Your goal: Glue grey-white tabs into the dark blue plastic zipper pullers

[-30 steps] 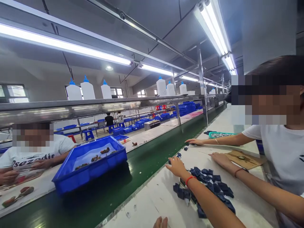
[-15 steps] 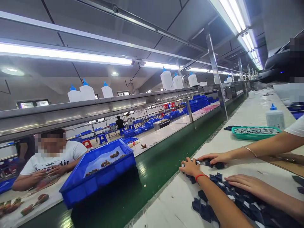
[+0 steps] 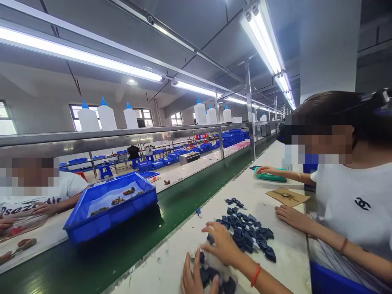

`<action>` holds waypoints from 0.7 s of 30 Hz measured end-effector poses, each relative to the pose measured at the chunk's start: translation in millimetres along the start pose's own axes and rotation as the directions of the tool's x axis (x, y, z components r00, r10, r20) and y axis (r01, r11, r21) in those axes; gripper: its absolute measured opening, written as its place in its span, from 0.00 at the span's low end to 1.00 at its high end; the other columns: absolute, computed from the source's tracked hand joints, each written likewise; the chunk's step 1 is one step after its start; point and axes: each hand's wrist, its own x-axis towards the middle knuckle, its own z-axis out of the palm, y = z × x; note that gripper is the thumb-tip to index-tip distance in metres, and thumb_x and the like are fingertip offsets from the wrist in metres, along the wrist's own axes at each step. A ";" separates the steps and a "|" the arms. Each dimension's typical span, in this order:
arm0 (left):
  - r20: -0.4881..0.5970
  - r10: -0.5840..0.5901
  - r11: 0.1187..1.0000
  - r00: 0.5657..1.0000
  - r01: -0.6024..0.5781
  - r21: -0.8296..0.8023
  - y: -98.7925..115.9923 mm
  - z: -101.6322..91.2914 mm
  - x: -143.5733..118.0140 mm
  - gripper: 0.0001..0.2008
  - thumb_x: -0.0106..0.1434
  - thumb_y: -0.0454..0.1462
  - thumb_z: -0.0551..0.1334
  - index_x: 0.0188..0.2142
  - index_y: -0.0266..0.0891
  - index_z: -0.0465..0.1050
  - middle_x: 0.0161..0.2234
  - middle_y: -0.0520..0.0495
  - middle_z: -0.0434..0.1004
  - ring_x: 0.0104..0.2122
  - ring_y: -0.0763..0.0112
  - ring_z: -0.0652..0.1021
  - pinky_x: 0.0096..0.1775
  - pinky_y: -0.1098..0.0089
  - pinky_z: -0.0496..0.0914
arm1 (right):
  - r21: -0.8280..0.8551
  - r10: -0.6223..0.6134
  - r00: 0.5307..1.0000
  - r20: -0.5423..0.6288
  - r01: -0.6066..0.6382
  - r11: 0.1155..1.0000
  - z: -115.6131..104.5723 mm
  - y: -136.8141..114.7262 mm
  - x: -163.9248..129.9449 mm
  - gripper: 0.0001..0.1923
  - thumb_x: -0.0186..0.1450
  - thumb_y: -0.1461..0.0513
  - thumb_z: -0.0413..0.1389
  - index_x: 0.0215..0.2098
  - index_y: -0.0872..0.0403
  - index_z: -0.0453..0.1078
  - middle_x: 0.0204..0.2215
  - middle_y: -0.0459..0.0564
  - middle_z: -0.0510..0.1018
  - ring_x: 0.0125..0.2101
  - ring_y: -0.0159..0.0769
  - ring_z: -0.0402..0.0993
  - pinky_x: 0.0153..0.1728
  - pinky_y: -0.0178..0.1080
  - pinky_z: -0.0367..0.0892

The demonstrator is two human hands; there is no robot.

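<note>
Head view: the right hand (image 3: pixel 222 245) lies fingers spread on the near end of a pile of dark blue pieces (image 3: pixel 245 232) on the white table (image 3: pixel 284 253). The left hand (image 3: pixel 194 279), fingers loosely apart, touches a few pieces at the bottom edge (clamped on none that I can see). The pile's long axis runs away toward a co-worker's hand (image 3: pixel 286 214), beside the green belt (image 3: pixel 128 249).
</note>
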 end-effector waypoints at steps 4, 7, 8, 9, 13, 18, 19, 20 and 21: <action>0.133 0.136 0.991 0.982 -0.135 -0.012 16.7 -12.3 -8.6 0.53 0.34 0.51 0.70 0.59 0.40 0.56 0.62 0.34 0.53 0.60 0.41 0.56 0.56 0.44 0.51 | 0.051 0.290 0.934 -0.208 -0.285 0.957 -65.7 77.4 -20.8 0.20 0.66 0.52 0.47 0.50 0.55 0.64 0.52 0.54 0.65 0.53 0.44 0.60 0.54 0.55 0.51; 0.206 0.189 0.982 0.960 -0.185 -0.038 22.6 -17.2 -9.7 0.53 0.31 0.52 0.71 0.58 0.44 0.59 0.62 0.35 0.54 0.60 0.40 0.54 0.56 0.42 0.49 | 0.112 0.313 0.932 -0.181 -0.297 0.948 -66.4 100.2 -42.2 0.18 0.63 0.52 0.51 0.44 0.55 0.68 0.48 0.52 0.71 0.49 0.41 0.65 0.52 0.51 0.56; 0.223 0.195 0.981 0.955 -0.189 -0.048 23.6 -18.0 -9.4 0.52 0.31 0.52 0.71 0.57 0.44 0.60 0.61 0.35 0.55 0.60 0.39 0.55 0.56 0.41 0.49 | 0.133 0.297 0.939 -0.172 -0.277 0.952 -56.3 96.3 -49.3 0.18 0.62 0.52 0.52 0.43 0.55 0.69 0.47 0.52 0.72 0.49 0.40 0.66 0.52 0.49 0.57; 0.238 0.200 0.980 0.950 -0.192 -0.060 24.2 -18.6 -9.2 0.50 0.31 0.52 0.71 0.56 0.45 0.62 0.61 0.34 0.56 0.59 0.38 0.57 0.55 0.41 0.50 | 0.155 0.277 0.947 -0.166 -0.252 0.955 -42.9 87.6 -55.8 0.17 0.61 0.52 0.53 0.42 0.53 0.71 0.46 0.51 0.73 0.48 0.39 0.67 0.51 0.47 0.58; 0.276 0.241 0.968 0.930 -0.212 -0.133 23.3 -21.0 -13.9 0.48 0.32 0.49 0.72 0.55 0.46 0.64 0.58 0.34 0.63 0.56 0.41 0.63 0.56 0.45 0.52 | 0.217 0.281 0.935 -0.216 -0.234 0.948 14.0 33.5 -73.6 0.20 0.59 0.48 0.49 0.40 0.48 0.73 0.45 0.50 0.74 0.49 0.44 0.66 0.52 0.45 0.59; 0.270 0.277 0.946 0.922 -0.212 -0.245 23.5 -27.8 -26.2 0.47 0.32 0.42 0.73 0.55 0.42 0.63 0.57 0.35 0.63 0.58 0.43 0.59 0.56 0.44 0.51 | 0.285 0.390 0.889 -0.240 -0.320 0.904 29.9 -0.7 -80.1 0.21 0.57 0.48 0.48 0.39 0.50 0.73 0.45 0.52 0.74 0.47 0.49 0.67 0.50 0.48 0.59; 0.257 0.278 0.940 0.926 -0.207 -0.271 24.5 -28.6 -27.5 0.44 0.34 0.41 0.73 0.54 0.41 0.65 0.55 0.37 0.66 0.57 0.45 0.61 0.56 0.44 0.51 | 0.304 0.411 0.883 -0.228 -0.337 0.891 27.1 -1.8 -79.7 0.21 0.57 0.47 0.48 0.37 0.49 0.74 0.45 0.52 0.74 0.47 0.48 0.68 0.48 0.47 0.61; 0.236 0.269 0.935 0.934 -0.194 -0.296 25.8 -28.8 -28.3 0.41 0.37 0.41 0.73 0.53 0.41 0.66 0.52 0.39 0.69 0.56 0.47 0.62 0.56 0.44 0.51 | 0.323 0.431 0.877 -0.212 -0.353 0.878 24.1 -2.3 -79.0 0.21 0.56 0.46 0.49 0.35 0.49 0.74 0.44 0.51 0.74 0.46 0.48 0.69 0.47 0.46 0.62; 0.204 0.244 0.932 0.948 -0.171 -0.321 27.5 -28.2 -28.8 0.36 0.41 0.41 0.71 0.51 0.40 0.67 0.51 0.41 0.70 0.55 0.49 0.63 0.56 0.44 0.52 | 0.341 0.447 0.873 -0.197 -0.366 0.866 21.5 -2.9 -78.2 0.21 0.55 0.45 0.49 0.33 0.49 0.74 0.44 0.51 0.75 0.46 0.47 0.69 0.46 0.45 0.63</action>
